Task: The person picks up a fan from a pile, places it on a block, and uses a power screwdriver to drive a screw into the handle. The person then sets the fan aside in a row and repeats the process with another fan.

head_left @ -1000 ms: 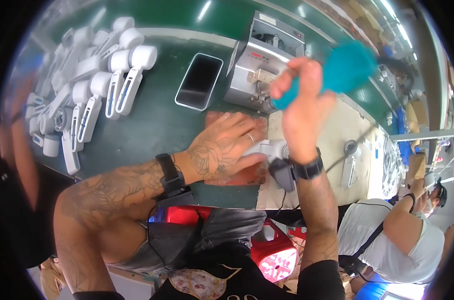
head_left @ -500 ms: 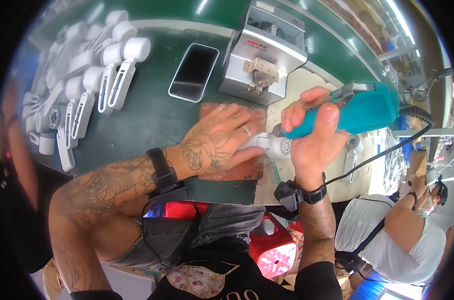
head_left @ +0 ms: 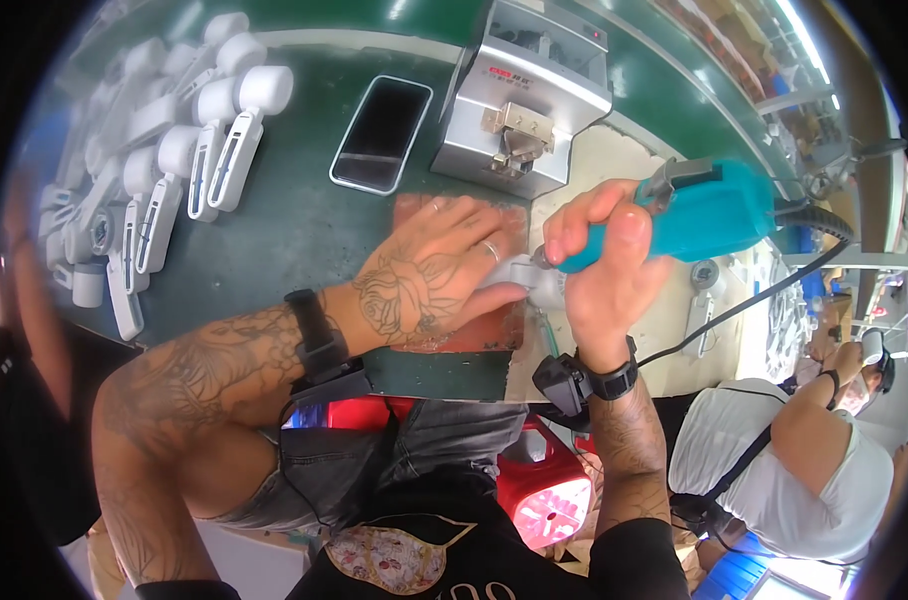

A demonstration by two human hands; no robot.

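My left hand (head_left: pixel 436 262) presses down over a white handheld fan (head_left: pixel 546 288), its fingers and thumb closed around the handle on a reddish-brown mat (head_left: pixel 454 338). The fan's rounded head points to the right and is partly covered by my right hand. A teal electric screwdriver (head_left: pixel 719 212) is gripped in my right hand (head_left: pixel 614 272), tilted with its tip low at the left. That tip is at the fan, near where handle and head join; whether it touches a screw cannot be made out.
Many white fans (head_left: pixel 236 165) lie piled on the left of the green table. A phone (head_left: pixel 382 135) and a silver machine (head_left: pixel 522 100) stand behind my hands. The screwdriver's black cable (head_left: pixel 719 318) crosses at the right. Another fan (head_left: pixel 702 300) lies on the cardboard. A person in white (head_left: pixel 774 460) is at the right.
My right hand has moved slightly left with the screwdriver, covering more of the fan's head. My left hand stays on the fan. The whole view has shifted a little.
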